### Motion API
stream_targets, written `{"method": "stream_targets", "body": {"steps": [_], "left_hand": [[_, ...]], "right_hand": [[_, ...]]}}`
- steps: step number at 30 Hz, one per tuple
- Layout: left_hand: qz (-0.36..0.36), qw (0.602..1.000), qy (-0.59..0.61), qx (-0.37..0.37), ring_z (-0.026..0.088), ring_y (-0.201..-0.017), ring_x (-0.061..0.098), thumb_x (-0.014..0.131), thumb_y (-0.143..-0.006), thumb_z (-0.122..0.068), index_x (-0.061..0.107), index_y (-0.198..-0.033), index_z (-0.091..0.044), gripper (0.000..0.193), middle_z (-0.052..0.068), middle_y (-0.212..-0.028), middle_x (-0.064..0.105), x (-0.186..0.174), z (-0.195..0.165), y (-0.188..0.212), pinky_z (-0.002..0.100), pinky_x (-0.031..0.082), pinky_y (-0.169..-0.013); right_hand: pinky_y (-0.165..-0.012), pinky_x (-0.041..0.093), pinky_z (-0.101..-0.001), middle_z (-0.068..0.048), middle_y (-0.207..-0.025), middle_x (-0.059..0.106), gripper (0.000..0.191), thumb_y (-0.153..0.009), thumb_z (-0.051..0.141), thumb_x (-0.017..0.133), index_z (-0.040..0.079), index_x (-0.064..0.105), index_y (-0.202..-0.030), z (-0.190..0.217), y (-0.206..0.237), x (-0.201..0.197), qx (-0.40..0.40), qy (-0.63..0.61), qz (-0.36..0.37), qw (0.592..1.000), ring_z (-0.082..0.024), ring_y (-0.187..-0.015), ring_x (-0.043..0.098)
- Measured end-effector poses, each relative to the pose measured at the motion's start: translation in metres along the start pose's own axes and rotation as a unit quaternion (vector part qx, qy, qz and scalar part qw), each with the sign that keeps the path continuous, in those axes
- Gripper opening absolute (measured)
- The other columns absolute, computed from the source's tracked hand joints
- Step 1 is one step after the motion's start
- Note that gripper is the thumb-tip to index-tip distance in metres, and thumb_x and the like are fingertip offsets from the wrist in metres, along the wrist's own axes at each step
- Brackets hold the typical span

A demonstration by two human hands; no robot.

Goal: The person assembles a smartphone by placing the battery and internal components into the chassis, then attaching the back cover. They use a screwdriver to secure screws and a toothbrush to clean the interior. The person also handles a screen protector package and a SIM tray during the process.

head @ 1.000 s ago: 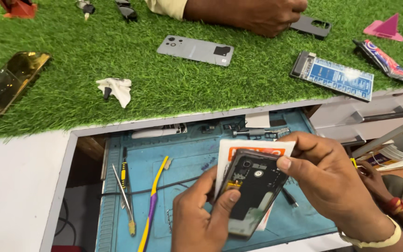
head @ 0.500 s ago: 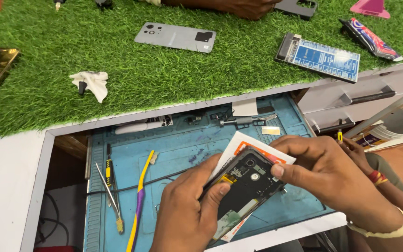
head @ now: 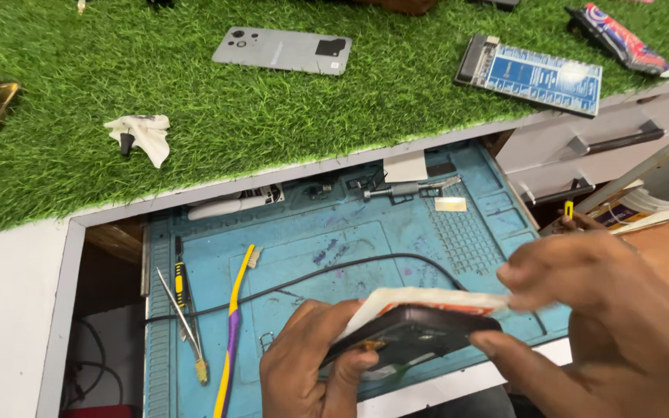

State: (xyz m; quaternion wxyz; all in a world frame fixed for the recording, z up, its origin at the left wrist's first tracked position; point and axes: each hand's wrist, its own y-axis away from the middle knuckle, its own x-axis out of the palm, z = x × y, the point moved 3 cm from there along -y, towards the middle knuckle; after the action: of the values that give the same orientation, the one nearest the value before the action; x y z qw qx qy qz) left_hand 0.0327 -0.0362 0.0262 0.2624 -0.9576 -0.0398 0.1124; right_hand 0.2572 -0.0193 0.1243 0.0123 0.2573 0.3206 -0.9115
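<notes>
A dark opened phone body, with a white and orange card lying against its upper side, was held nearly flat just above the front part of a blue work mat. The left hand clasped its near left end, while the right hand pinched its right end between thumb and fingers. On the mat lay a black cable, a yellow and purple toothbrush and tweezers; beyond it, green artificial turf carried a grey phone back cover.
</notes>
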Motion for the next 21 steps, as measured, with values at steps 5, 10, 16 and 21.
{"method": "stream_targets", "body": {"steps": [5,10,16,21], "left_hand": [[-0.009,0.994,0.091,0.068,0.021,-0.083,0.07,0.075,-0.098,-0.038,0.068,-0.116,-0.005,0.037,0.008,-0.092,0.077,-0.011,0.009,0.012,0.034,0.058,-0.077],[0.042,0.986,0.128,0.098,0.019,-0.089,0.075,0.069,-0.106,-0.024,0.062,-0.119,-0.011,0.02,0.009,-0.101,0.077,-0.021,0.01,0.022,0.034,0.056,-0.084],[0.049,0.985,0.149,0.078,0.02,-0.091,0.077,0.071,-0.106,-0.014,0.061,-0.117,-0.013,0.016,0.01,-0.102,0.076,-0.023,0.008,0.028,0.035,0.058,-0.086],[0.046,0.982,0.169,0.062,0.021,-0.094,0.076,0.073,-0.103,-0.014,0.059,-0.117,-0.014,0.02,0.01,-0.103,0.075,-0.022,0.005,0.033,0.034,0.061,-0.084]], "right_hand": [[-0.097,0.053,-0.0443,-0.004,-0.111,0.071,0.039,-0.06,0.038,0.092,0.023,0.073,-0.091,0.01,0.013,-0.006,-0.093,0.207,0.109,0.968,-0.023,-0.102,0.072],[-0.095,0.056,-0.0387,-0.004,-0.115,0.071,0.039,-0.063,0.037,0.09,0.02,0.073,-0.094,0.012,0.022,0.007,-0.118,0.116,0.124,0.978,-0.024,-0.109,0.07],[-0.099,0.058,-0.0375,-0.004,-0.117,0.07,0.037,-0.063,0.036,0.089,0.024,0.076,-0.095,0.013,0.025,0.012,-0.12,0.082,0.136,0.98,-0.023,-0.115,0.065],[-0.098,0.055,-0.0367,0.0,-0.12,0.069,0.035,-0.062,0.037,0.089,0.03,0.077,-0.094,0.004,0.024,0.008,-0.175,0.099,0.156,0.967,-0.022,-0.117,0.064]]}}
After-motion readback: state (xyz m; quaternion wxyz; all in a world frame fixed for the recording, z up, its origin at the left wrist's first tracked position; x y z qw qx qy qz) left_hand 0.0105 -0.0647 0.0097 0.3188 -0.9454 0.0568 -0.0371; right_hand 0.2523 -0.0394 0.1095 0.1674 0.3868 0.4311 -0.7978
